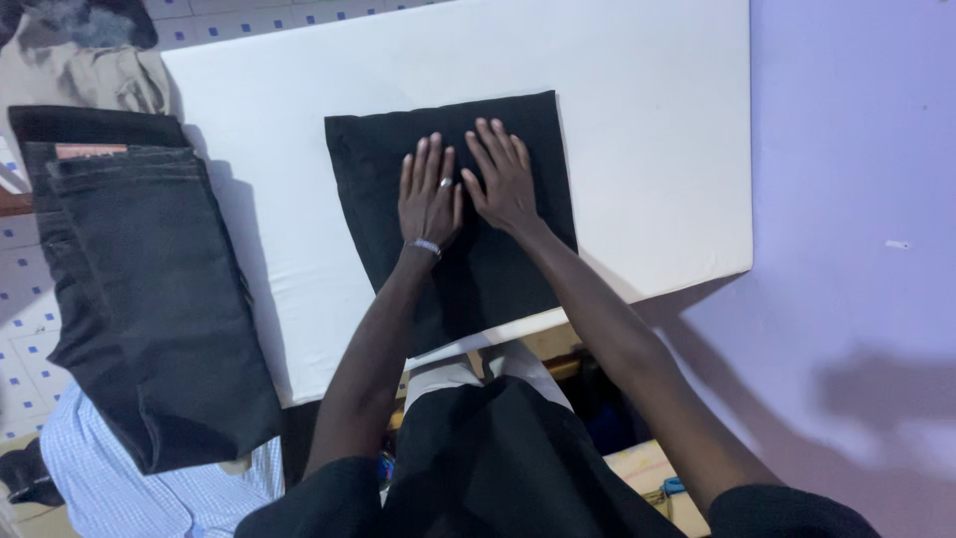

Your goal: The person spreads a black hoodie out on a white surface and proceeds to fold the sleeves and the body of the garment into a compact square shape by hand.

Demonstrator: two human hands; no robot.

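flat and open, both the left hand (429,198) and right hand (503,179) press a square black folded cloth (453,209), gripping nothing.

Folded black cloth (448,199) partly hidden under both flat hands. Stacked dark denim jeans (139,299) cut off at left edge; pale checked blue fabric (119,478) mostly buried beneath them.

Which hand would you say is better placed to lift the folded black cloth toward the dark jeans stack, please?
Left hand, probably: it lies flat on the folded black cloth, nearer the stacked dark denim jeans; the right hand lies farther away.
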